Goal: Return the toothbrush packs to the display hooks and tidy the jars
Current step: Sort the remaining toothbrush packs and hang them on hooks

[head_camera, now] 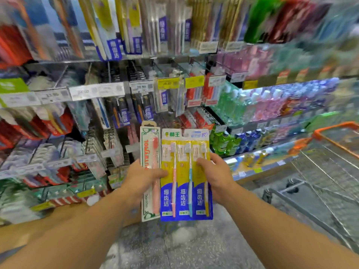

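In front of the blurred display shelves (97, 90), with a wire shopping cart (334, 167) to the right, both hands hold toothbrush packs upright. The right hand (213, 175) grips the yellow-and-blue three-brush pack (185, 191), fingers curled round its right edge. The left hand (143, 177) holds the narrow green-bordered single-brush pack (148, 148) just beside it, thumb pressing on the three-brush pack's front.

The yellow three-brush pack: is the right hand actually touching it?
Touching. In the head view the right hand grips the right edge of the yellow three-brush pack, its fingers curled over the front.
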`<state>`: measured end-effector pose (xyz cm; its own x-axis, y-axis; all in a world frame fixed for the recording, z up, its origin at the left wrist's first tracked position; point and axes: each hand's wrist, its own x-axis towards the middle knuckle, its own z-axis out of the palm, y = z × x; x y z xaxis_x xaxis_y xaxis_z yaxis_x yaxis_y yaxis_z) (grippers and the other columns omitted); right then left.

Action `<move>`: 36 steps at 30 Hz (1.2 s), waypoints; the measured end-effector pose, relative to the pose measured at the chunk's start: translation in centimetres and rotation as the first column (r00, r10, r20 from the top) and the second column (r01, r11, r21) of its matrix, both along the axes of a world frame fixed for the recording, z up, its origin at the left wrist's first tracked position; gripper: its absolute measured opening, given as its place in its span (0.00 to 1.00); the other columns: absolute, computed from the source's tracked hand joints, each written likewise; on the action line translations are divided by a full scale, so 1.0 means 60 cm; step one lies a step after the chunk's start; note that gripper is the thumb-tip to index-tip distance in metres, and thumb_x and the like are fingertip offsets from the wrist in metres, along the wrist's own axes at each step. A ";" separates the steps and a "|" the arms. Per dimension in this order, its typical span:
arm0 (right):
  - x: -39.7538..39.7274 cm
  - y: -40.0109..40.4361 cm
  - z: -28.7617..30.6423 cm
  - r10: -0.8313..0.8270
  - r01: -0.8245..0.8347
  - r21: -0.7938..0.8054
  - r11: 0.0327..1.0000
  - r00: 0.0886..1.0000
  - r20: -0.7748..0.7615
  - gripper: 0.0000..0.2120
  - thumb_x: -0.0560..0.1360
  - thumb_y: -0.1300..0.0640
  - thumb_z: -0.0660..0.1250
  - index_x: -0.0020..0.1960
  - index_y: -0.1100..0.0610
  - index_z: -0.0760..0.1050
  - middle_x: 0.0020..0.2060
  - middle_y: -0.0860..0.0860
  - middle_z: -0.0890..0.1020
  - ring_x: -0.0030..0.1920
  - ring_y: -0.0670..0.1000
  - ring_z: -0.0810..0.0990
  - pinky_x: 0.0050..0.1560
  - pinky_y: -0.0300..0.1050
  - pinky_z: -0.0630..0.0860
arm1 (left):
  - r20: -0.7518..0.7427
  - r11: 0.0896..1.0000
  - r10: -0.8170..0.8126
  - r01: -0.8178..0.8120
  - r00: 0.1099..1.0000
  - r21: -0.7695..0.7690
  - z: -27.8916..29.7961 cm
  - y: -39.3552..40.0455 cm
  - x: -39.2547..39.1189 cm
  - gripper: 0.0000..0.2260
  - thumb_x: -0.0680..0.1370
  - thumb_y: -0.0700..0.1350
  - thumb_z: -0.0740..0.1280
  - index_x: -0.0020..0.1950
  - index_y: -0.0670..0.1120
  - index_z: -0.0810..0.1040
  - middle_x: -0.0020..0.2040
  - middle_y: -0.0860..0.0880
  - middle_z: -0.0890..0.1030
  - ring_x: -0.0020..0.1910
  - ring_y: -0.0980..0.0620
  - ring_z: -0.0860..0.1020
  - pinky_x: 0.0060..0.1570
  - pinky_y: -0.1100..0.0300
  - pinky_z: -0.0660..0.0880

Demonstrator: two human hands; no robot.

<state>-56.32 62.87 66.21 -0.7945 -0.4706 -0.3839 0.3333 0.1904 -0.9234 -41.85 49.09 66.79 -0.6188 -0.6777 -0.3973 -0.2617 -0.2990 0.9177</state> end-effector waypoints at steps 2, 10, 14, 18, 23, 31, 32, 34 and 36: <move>-0.014 0.014 0.033 -0.012 0.011 -0.019 1.000 1.000 -0.022 0.04 0.80 0.58 0.67 0.51 0.52 0.80 0.47 0.57 0.87 0.49 0.63 0.87 0.53 0.68 0.82 | -0.024 1.000 -0.006 0.005 1.000 -0.016 0.030 0.012 -0.016 0.14 0.73 0.33 0.75 0.54 0.47 0.79 0.40 0.47 0.88 0.37 0.46 0.87 0.32 0.55 0.82; -0.045 0.047 0.148 -0.010 -0.001 -0.097 0.995 0.994 -0.107 0.05 0.81 0.59 0.66 0.52 0.54 0.81 0.49 0.57 0.87 0.49 0.62 0.87 0.53 0.69 0.82 | -0.123 0.996 -0.021 0.011 0.992 -0.083 0.139 0.046 -0.046 0.17 0.74 0.32 0.75 0.57 0.47 0.77 0.43 0.47 0.88 0.40 0.45 0.88 0.35 0.53 0.83; -0.042 0.051 0.202 0.014 -0.032 -0.146 0.989 0.993 -0.120 0.05 0.81 0.58 0.67 0.51 0.52 0.81 0.48 0.56 0.87 0.48 0.62 0.87 0.53 0.70 0.81 | -0.148 0.992 -0.003 -0.016 0.989 -0.126 0.184 0.051 -0.038 0.18 0.72 0.32 0.76 0.58 0.46 0.78 0.44 0.47 0.88 0.41 0.45 0.88 0.40 0.50 0.83; -0.029 0.055 0.239 0.050 -0.072 -0.181 0.981 0.991 -0.123 0.03 0.81 0.56 0.68 0.53 0.53 0.80 0.48 0.56 0.88 0.46 0.61 0.88 0.53 0.72 0.81 | -0.164 0.990 -0.004 -0.019 0.987 -0.138 0.221 0.055 -0.022 0.19 0.72 0.32 0.76 0.59 0.45 0.78 0.47 0.44 0.88 0.44 0.41 0.87 0.50 0.41 0.83; -0.009 0.064 0.263 0.089 -0.118 -0.217 0.969 0.986 -0.140 0.05 0.81 0.57 0.68 0.56 0.56 0.79 0.47 0.56 0.88 0.45 0.60 0.88 0.55 0.70 0.81 | -0.183 0.989 -0.015 -0.012 0.983 -0.147 0.243 0.062 0.004 0.20 0.71 0.32 0.77 0.60 0.44 0.78 0.49 0.43 0.88 0.46 0.40 0.87 0.53 0.39 0.82; 0.061 0.037 0.286 0.146 -0.175 -0.239 0.955 0.980 -0.136 0.06 0.80 0.59 0.70 0.57 0.56 0.79 0.48 0.57 0.88 0.47 0.63 0.88 0.55 0.73 0.80 | -0.175 0.983 0.041 -0.071 0.984 -0.168 0.259 0.058 0.093 0.20 0.71 0.32 0.78 0.58 0.44 0.77 0.46 0.45 0.88 0.44 0.43 0.88 0.44 0.47 0.84; 0.075 0.031 0.287 0.162 -0.190 -0.239 0.952 0.978 -0.133 0.06 0.80 0.58 0.70 0.57 0.56 0.79 0.48 0.57 0.88 0.47 0.63 0.88 0.55 0.73 0.79 | -0.176 0.982 0.059 -0.089 0.983 -0.166 0.261 0.056 0.110 0.20 0.71 0.32 0.78 0.58 0.44 0.77 0.46 0.45 0.88 0.44 0.43 0.88 0.42 0.49 0.83; 0.110 0.019 0.285 0.200 -0.225 -0.227 0.948 0.971 -0.128 0.06 0.80 0.57 0.70 0.57 0.56 0.79 0.48 0.57 0.88 0.47 0.62 0.88 0.56 0.73 0.79 | -0.177 0.980 0.093 -0.122 0.980 -0.158 0.262 0.053 0.151 0.20 0.70 0.32 0.78 0.58 0.44 0.77 0.46 0.45 0.88 0.44 0.44 0.88 0.42 0.49 0.83; 0.148 0.007 0.279 0.229 -0.249 -0.225 0.942 0.967 -0.111 0.06 0.80 0.57 0.70 0.57 0.56 0.78 0.48 0.58 0.88 0.47 0.63 0.88 0.56 0.74 0.78 | -0.171 0.976 0.120 -0.148 0.978 -0.161 0.259 0.051 0.197 0.21 0.70 0.32 0.78 0.59 0.44 0.77 0.47 0.46 0.88 0.44 0.44 0.88 0.45 0.47 0.84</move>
<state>-47.42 63.29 82.96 -0.6717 -0.7191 -0.1781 0.2263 0.0298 -0.9736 -30.02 52.15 82.33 -0.5634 -0.8082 -0.1711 -0.0768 -0.1551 0.9849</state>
